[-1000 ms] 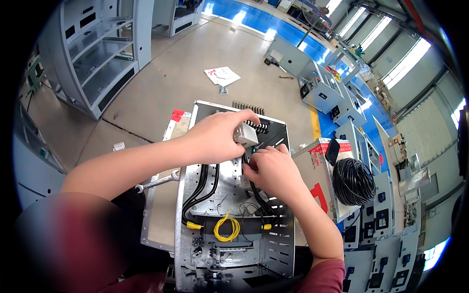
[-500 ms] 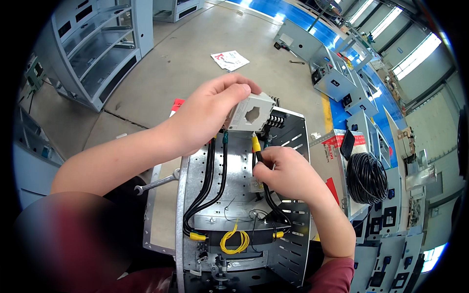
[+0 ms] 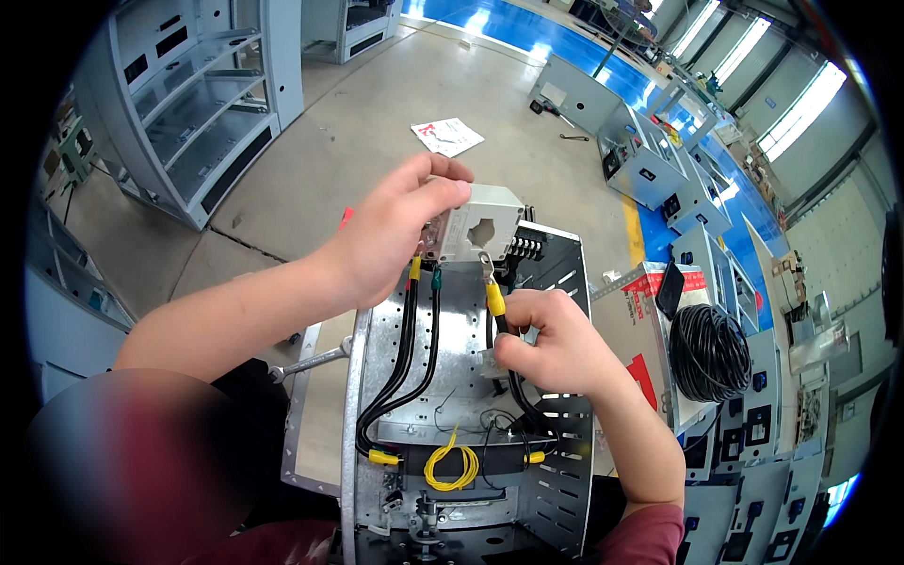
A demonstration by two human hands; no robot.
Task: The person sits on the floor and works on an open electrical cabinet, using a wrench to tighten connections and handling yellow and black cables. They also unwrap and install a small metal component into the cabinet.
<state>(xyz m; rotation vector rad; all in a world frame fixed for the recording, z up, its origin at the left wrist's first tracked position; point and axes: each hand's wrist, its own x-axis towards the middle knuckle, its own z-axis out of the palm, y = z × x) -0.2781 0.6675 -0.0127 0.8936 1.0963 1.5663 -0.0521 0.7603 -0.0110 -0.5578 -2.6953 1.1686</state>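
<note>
My left hand (image 3: 391,231) is closed round the left side of a light-grey current transformer (image 3: 504,215), a block with a stepped hole through it. It holds the block tilted over the far end of an open metal enclosure (image 3: 461,367). Between the thumb and fingers of my right hand (image 3: 560,347) is a black cable (image 3: 501,324). This cable ends in a yellow sleeve (image 3: 495,300) and a metal ring lug (image 3: 487,268), whose tip appears just below the block's hole. Whether they touch I cannot tell.
Black cables (image 3: 405,344) run down the enclosure's left side near a coiled yellow wire (image 3: 452,467). A wrench (image 3: 315,359) lies at the left edge. A black cable coil (image 3: 709,353) and phone (image 3: 669,289) rest on a box at right. Grey cabinets (image 3: 202,113) stand around.
My right hand and the cable end have moved slightly down, so more of the ring lug shows below the block. My left hand still holds the current transformer, and the view has shifted a little.
</note>
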